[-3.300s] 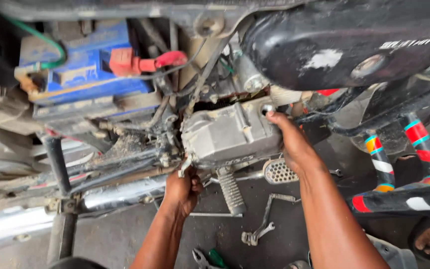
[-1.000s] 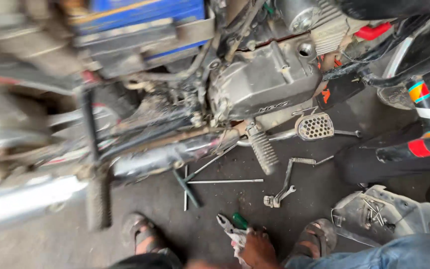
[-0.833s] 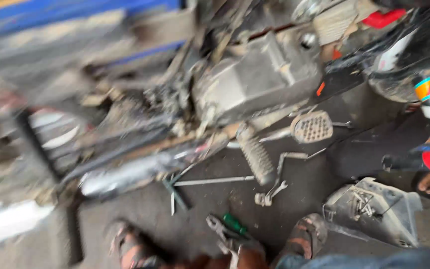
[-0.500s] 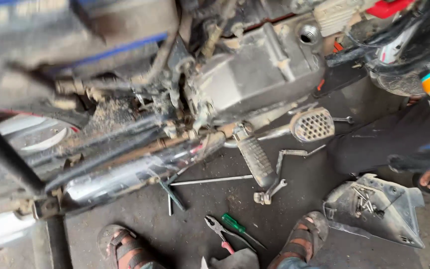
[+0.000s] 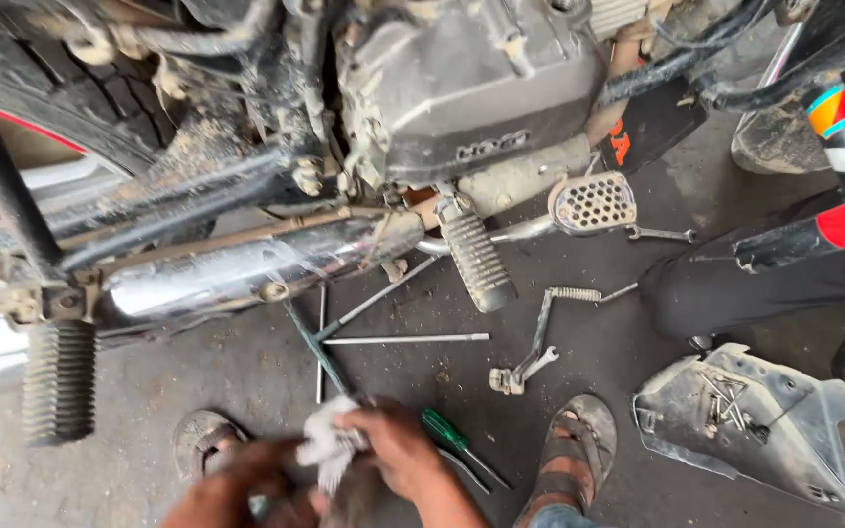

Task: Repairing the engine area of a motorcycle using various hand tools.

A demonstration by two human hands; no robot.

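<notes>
rag: crumpled white cloth rag point(image 5: 325, 448), pinched in right hand point(image 5: 398, 452) grip
left hand point(image 5: 237, 489): blurred, touching rag, grip state unclear
nearby: green-handled screwdriver point(image 5: 447, 435) just right, on floor point(image 5: 246, 376)

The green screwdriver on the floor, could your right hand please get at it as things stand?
Probably yes: the green screwdriver lies on bare floor right beside the right hand, nothing over it; that hand, though, is busy with a white rag.

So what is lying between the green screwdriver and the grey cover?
In the head view, a sandalled foot lies between the screwdriver and the cover.
</notes>
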